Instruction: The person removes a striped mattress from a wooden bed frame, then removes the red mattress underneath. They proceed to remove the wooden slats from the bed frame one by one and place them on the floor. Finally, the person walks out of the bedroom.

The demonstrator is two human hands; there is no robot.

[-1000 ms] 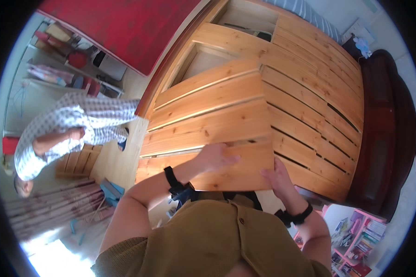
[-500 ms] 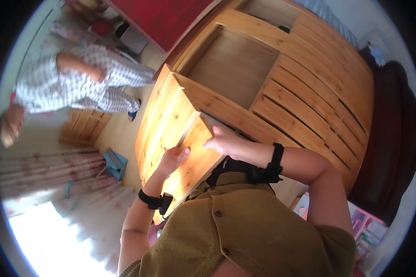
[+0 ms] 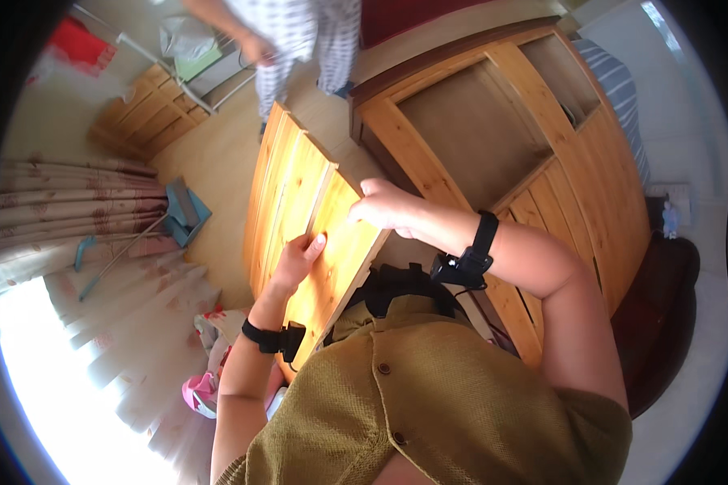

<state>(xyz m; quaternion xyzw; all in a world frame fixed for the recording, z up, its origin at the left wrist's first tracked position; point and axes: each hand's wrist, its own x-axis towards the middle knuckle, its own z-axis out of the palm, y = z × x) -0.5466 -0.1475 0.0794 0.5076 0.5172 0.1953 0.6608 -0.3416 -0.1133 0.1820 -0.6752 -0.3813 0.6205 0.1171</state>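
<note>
A pale wooden slatted panel (image 3: 287,182) stands tilted in front of my body, apart from the bed frame. My right hand (image 3: 387,208) closes over its right edge, fingers partly hidden behind the wood. Against the panel's near face rests my left hand (image 3: 296,263), thumb up; its other fingers are curled and hard to see. To the right is the wooden bed base (image 3: 416,158), with slats along its near part and a large rectangular opening (image 3: 469,121) beside them.
Beyond the panel stands a person (image 3: 291,48) in checked clothes. Another wooden panel (image 3: 150,113) leans by the wall at far left. A blue dustpan (image 3: 188,212) lies near the curtains (image 3: 73,202). A dark headboard (image 3: 663,311) edges the bed's right end.
The panel has come away from the bed base, opening a gap of floor between them. My view has turned left, and the other person now appears farther right, beyond the panel.
</note>
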